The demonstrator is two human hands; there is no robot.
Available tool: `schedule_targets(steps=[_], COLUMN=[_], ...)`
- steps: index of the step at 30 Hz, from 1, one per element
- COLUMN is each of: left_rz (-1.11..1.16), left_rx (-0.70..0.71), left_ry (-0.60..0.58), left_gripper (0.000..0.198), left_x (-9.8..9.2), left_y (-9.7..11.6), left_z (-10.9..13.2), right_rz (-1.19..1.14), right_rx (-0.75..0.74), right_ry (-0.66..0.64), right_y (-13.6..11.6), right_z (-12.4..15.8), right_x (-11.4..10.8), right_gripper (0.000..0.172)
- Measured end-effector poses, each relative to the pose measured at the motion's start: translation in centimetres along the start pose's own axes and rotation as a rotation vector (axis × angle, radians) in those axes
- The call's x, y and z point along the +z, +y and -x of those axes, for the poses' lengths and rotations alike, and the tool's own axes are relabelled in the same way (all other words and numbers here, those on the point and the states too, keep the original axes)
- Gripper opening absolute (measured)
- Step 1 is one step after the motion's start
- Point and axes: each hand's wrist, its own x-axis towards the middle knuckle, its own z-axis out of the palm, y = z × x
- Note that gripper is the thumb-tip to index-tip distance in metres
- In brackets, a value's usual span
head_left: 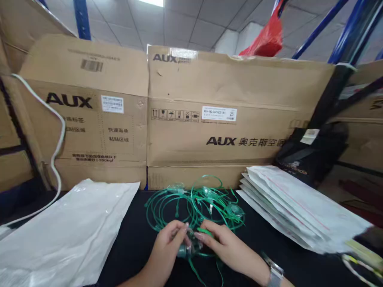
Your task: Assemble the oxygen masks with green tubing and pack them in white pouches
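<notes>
A clear green-tinted oxygen mask point(196, 246) is between my two hands, low in the middle of the view. My left hand point(169, 243) is closed on the mask's left side, thumb and fingers pinching it. My right hand point(224, 244) has thumb and forefinger pinched around a bright green strap point(205, 231) at the mask's right edge. Thin green strands hang from the mask toward me. Just beyond my hands lies a tangle of coiled green tubing point(163, 195), with another clear mask point(235, 211) at its right side.
White plastic mailing bags lie flat at the left point(68, 223) and in a stack at the right point(293, 207). Large cardboard boxes point(233, 87) wall off the back of the black tabletop point(131, 239). A white cable point(58, 147) hangs at left; a black bag point(311, 151) stands at right.
</notes>
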Motion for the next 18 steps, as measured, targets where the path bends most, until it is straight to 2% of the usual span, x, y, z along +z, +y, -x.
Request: schedule_targets(steps=[4,7,10,14,18], left_rz=[0.004,0.021,0.039,0.048,0.060], left_rx=[-0.007,-0.011,-0.011,-0.014,-0.024], left_ry=[0.008,0.012,0.020,0.017,0.020], left_gripper=[0.023,0.025,0.026,0.025,0.024], left_x=[0.1,0.1,0.2,0.1,0.1], left_y=[0.1,0.3,0.3,0.0,0.1], left_z=[-0.2,-0.2,-0.3,-0.4,-0.4], right_rz=[-0.220,-0.587,-0.838,-0.876,-0.754], right_rx=[0.178,0.346,0.363,0.333,0.355], right_ry=[-0.050,-0.142,-0.095,-0.037,-0.055], right_y=[0.6,0.7,0.7,0.8,0.9], right_z=[-0.4,-0.6,-0.6,-0.6,-0.6], right_x=[0.2,-0.2,-0.6,-0.8,-0.6], right_gripper=[0.032,0.031,0.030,0.033,0.029])
